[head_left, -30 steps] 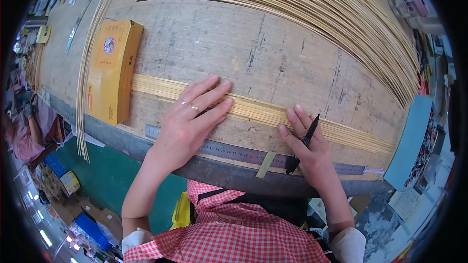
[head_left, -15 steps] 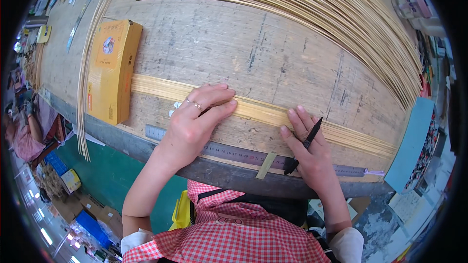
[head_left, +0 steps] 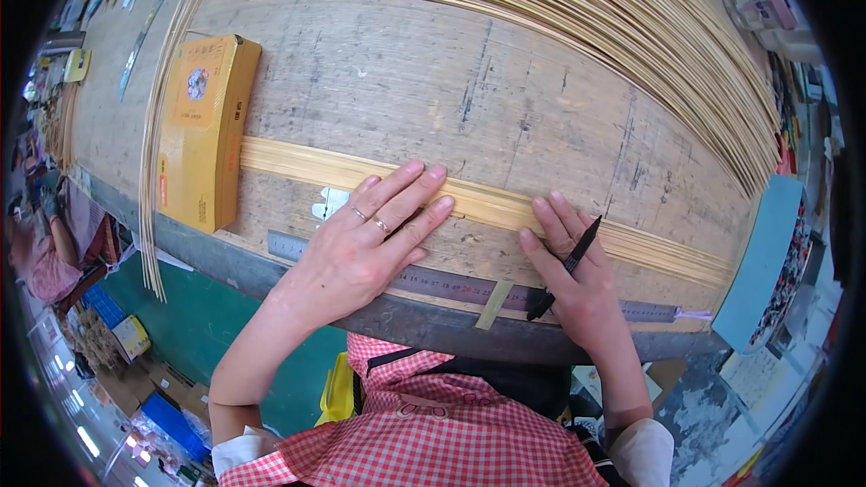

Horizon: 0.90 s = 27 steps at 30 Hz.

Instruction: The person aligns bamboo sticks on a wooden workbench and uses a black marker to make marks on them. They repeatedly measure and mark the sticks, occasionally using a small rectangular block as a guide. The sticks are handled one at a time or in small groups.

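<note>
- A worn wooden desk is filling most of the view, its dark front edge curving above a green floor.
- On it, a flat band of pale, thin strips is lying in front of the person, stretching from a yellow box at the left toward a blue block at the right.
- The left hand is resting near the middle of the band; its grip is released, the fingers extending over the strips and touching them.
- The right hand is holding a black pen slantwise, its grip grasping the pen between thumb and fingers, while the fingertips are touching the strips farther right.
- A white patch is lying just beside the left hand, partly hidden by it.
- A grey ruler is running along the desk's near edge, below the strips; the left hand is covering part of it, and a short piece of pale green tape is crossing it between the hands.
- The yellow box is sitting at the strips' left end; whether they are butting against it or passing beneath, I cannot tell.
- Left of the box, several long thin sticks are overhanging the front edge.
- A large pile of long sticks is covering the far side, near a clear jar at the right.
- A red-checked apron is showing below the desk.
</note>
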Each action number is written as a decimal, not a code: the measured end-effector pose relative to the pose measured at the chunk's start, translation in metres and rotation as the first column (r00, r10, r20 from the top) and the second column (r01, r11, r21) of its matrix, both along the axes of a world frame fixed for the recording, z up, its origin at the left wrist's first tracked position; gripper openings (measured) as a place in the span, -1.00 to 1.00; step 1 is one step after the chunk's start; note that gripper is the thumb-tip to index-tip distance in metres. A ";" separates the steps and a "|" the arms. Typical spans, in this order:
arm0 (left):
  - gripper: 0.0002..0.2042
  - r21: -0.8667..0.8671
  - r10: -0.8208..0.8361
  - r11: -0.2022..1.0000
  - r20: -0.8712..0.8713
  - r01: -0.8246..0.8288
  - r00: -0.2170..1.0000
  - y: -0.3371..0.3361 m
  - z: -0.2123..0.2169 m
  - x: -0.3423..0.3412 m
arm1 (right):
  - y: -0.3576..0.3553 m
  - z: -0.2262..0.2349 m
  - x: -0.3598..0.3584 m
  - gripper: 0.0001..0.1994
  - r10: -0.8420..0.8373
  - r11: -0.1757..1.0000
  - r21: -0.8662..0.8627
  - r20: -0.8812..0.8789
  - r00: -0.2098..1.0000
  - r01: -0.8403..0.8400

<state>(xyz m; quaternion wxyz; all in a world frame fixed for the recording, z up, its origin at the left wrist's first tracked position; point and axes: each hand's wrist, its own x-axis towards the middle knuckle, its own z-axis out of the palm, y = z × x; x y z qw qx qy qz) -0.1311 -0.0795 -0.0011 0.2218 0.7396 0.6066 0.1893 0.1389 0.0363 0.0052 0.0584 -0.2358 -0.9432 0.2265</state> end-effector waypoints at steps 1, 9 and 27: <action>-0.26 0.006 -0.002 1.000 0.000 0.002 1.000 0.000 -0.001 0.000 | 0.001 0.000 0.000 -0.62 0.002 1.000 -0.004 0.000 1.000 -0.002; -0.27 0.028 -0.014 1.000 -0.019 0.015 1.000 -0.002 -0.004 -0.001 | -0.010 0.002 -0.035 -0.57 0.083 0.993 -0.087 0.009 0.996 -0.082; -0.01 0.289 0.847 0.530 -0.147 -0.797 0.510 -0.080 0.003 -0.108 | -0.015 -0.001 -0.041 -0.55 0.048 0.992 -0.118 0.032 0.998 -0.044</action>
